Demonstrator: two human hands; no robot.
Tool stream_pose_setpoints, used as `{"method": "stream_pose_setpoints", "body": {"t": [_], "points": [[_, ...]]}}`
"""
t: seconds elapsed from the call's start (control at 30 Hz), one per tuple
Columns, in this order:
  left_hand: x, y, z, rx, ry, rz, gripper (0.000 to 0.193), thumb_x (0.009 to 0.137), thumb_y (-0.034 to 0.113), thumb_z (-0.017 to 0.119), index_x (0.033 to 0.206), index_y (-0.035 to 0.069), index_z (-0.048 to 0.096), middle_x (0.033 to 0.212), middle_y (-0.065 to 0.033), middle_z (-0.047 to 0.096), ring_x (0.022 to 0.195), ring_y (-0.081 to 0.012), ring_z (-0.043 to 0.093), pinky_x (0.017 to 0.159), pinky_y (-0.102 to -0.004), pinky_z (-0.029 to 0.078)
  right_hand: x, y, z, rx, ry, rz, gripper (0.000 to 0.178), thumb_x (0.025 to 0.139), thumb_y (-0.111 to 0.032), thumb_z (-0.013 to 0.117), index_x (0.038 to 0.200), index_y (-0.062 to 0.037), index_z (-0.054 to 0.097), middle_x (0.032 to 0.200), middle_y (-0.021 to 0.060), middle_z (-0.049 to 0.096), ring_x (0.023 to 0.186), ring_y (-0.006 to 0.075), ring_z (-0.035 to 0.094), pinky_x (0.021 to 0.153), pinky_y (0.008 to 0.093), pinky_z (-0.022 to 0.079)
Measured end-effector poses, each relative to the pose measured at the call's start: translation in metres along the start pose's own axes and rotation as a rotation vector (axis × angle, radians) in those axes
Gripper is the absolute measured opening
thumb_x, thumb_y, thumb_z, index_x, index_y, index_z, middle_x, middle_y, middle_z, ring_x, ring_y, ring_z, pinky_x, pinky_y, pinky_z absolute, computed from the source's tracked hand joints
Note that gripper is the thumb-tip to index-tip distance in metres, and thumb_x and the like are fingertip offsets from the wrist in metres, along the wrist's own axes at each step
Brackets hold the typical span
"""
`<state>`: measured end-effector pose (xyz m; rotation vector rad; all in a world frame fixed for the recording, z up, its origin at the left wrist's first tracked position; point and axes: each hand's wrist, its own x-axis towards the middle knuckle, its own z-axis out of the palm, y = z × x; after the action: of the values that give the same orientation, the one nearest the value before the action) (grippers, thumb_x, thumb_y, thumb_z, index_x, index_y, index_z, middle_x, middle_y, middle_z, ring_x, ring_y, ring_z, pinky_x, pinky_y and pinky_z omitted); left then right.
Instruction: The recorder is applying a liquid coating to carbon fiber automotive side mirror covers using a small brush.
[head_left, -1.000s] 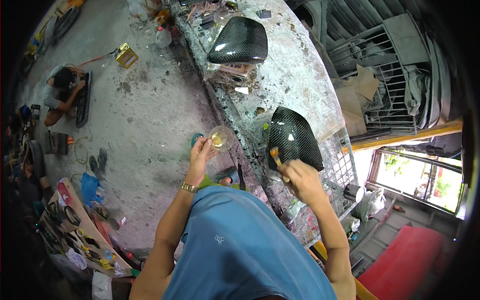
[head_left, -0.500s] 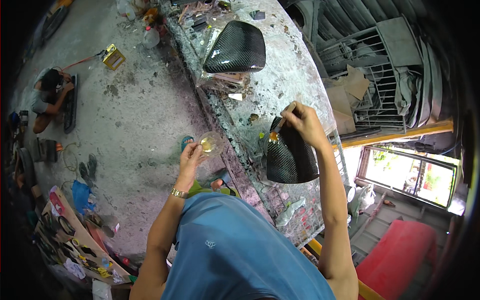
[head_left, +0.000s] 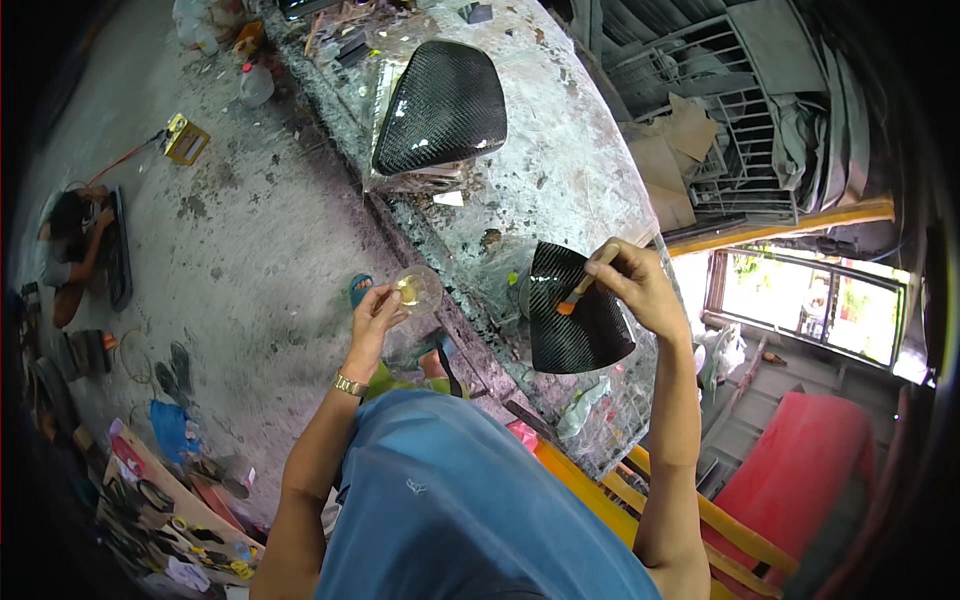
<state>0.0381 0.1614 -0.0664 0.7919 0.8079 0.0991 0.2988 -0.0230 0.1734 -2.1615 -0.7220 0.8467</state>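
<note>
On the floor at far left, a co-worker (head_left: pixel 62 245) bends over a long dark part (head_left: pixel 119 250), with a yellow can (head_left: pixel 187 140) standing near. The person's left hand (head_left: pixel 372 318) grips a clear cup (head_left: pixel 427 290) by its rim, a little yellowish liquid inside, just off the left edge of the bench (head_left: pixel 575 140). Toward the bench's far end, close to that left edge, a glossy black woven-pattern shell (head_left: pixel 445 105) rests raised on a block. A second such shell (head_left: pixel 572 345) is at the near end, between the left and right edges. The right hand (head_left: pixel 645 287) pinches a brush (head_left: pixel 588 286), its orange bristles at this shell's surface; whether they touch, I cannot tell.
</note>
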Motion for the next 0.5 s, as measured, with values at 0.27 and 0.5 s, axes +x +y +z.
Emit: {"method": "stream_pose_setpoints", "body": {"t": [0.27,0.5], "points": [[0.011,0.011,0.000,0.040,0.009,-0.034,0.032,0.093,0.025,0.061,0.116,0.005,0.056,0.112,-0.0041,0.058,0.103,-0.0122,0.058,0.084,-0.0292,0.053,0.081,0.035,0.001,-0.028,-0.097,0.051,0.021,0.092,-0.021,0.062,0.081,-0.0034,0.059,0.068,-0.0011,0.055,0.060,0.0050,0.046,0.052,0.0214,0.036],[0.011,0.014,-0.011,0.022,0.000,-0.056,0.030,0.093,0.024,0.061,0.115,0.004,0.057,0.111,-0.0044,0.058,0.101,-0.0121,0.058,0.082,-0.0284,0.053,0.130,0.054,0.001,-0.065,-0.050,0.205,0.020,0.091,-0.023,0.063,0.082,-0.0053,0.061,0.065,-0.0021,0.054,0.054,0.0038,0.044,0.046,0.0205,0.033]]}}
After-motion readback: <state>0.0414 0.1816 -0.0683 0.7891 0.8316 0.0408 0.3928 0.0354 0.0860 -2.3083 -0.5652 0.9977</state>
